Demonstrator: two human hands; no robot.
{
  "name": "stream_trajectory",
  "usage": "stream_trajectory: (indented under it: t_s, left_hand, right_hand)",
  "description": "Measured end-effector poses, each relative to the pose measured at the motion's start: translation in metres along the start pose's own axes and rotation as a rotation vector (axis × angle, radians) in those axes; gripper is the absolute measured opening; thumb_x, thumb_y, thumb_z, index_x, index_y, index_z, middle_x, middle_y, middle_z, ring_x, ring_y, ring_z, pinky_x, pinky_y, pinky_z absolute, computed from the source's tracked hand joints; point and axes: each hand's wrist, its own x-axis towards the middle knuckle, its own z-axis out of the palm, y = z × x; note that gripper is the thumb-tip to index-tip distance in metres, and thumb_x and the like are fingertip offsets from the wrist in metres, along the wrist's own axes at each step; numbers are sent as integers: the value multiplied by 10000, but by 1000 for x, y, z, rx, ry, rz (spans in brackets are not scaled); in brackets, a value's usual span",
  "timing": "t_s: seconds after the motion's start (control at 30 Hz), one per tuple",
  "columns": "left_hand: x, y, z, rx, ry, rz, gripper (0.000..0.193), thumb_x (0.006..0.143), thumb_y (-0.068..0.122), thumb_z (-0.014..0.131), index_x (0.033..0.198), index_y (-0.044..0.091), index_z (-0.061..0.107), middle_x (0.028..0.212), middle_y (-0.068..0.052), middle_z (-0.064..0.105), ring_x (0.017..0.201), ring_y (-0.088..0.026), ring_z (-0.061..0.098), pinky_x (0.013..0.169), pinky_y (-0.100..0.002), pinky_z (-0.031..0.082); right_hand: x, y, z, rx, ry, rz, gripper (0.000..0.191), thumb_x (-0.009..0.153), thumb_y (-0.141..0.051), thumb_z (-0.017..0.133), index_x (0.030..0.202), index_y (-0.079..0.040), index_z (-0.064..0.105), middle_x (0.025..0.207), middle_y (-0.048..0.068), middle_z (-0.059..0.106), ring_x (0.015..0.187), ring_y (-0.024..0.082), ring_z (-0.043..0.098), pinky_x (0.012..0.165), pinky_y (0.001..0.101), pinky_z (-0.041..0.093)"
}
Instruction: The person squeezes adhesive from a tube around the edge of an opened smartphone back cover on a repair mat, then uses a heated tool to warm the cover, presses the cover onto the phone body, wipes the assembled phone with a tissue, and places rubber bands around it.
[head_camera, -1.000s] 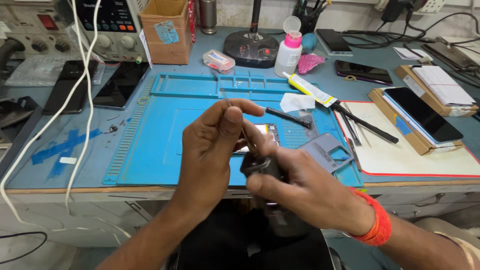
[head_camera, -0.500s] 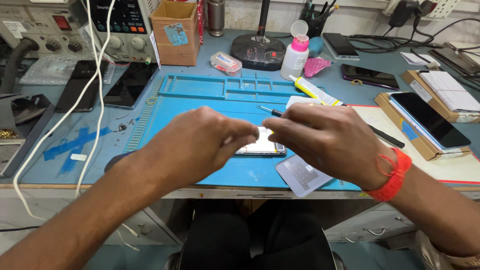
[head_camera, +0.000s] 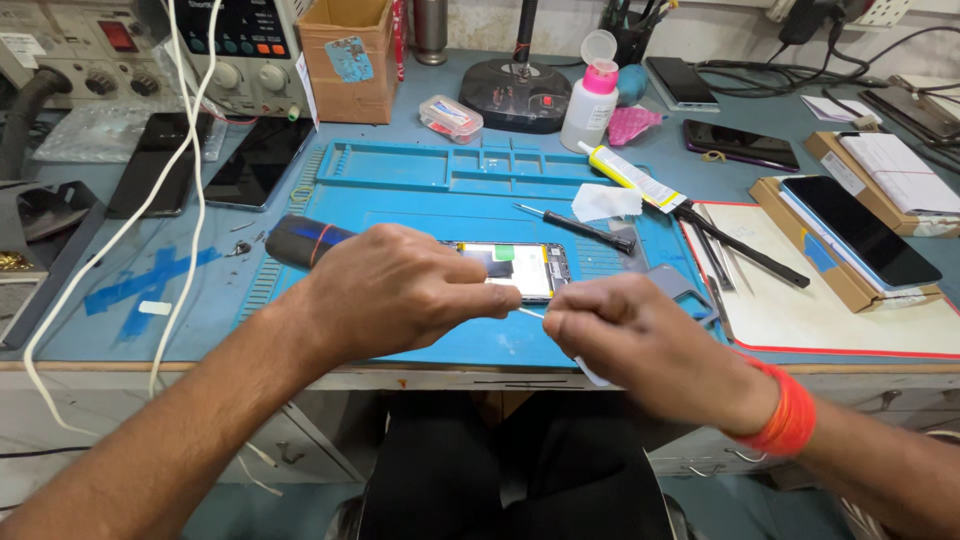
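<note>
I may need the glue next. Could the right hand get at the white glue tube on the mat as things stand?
Probably yes: the glue tube lies uncovered beyond the right hand, with only a screwdriver lying flat between. But that hand is pinching something thin.

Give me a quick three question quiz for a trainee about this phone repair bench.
1. True or false: the left hand holds a tool with a dark handle.
2. Which wrist wears the orange band? A left, B right.
3. What lies between the two hands on the blue mat?

Key: 1 true. 2 B. 3 the opened phone, its insides showing; the right hand pinches a thin white piece beside it.
</note>
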Motion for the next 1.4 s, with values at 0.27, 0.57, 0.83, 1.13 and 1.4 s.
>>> stream_trajectory:
  t_s: [0.27,0.57,0.83,1.13,1.4]
  left_hand:
    - [7,5,-1,-117,-17,42,177,931,142,652,1098,191,681,690,-10,619,652,-246,686,531,-406,506]
    - [19,1,-5,-23,63,137,231,937,155,652,1154,212,705,688,-25,608,584,-249,638,516,-414,487]
    - [21,7,-4,-52,40,165,217,939,137,636,1141,193,693,684,0,595,614,-223,654,533,-388,501]
    - [46,17,-38,26,105,237,318,924,107,649,1213,211,730,862,-4,692,766,-206,715,662,-364,564]
    - [-15,-50,-64,342,-6,-123,257,982,295,734,1213,200,794,808,-39,732,659,-272,690,566,-401,522]
  right_hand:
    - [-17,-25,-9,-1014,108,-783,137,851,-164,699,851,-101,577,691,46,539,596,234,576,528,395,425]
    - [-33,-11,-7,351,71,359,255,1032,-185,637,869,11,647,574,46,317,462,144,329,418,323,252]
    - [-49,-25,-7,-689,192,-258,242,999,-158,699,788,-70,619,614,45,398,552,198,412,478,349,338]
    - [-62,-24,-19,-978,175,-624,165,901,-153,680,789,-75,588,633,60,506,501,221,499,460,365,387]
    - [-84,-5,-30,-805,189,-174,101,931,-191,726,898,-99,699,696,42,635,590,232,636,521,375,470]
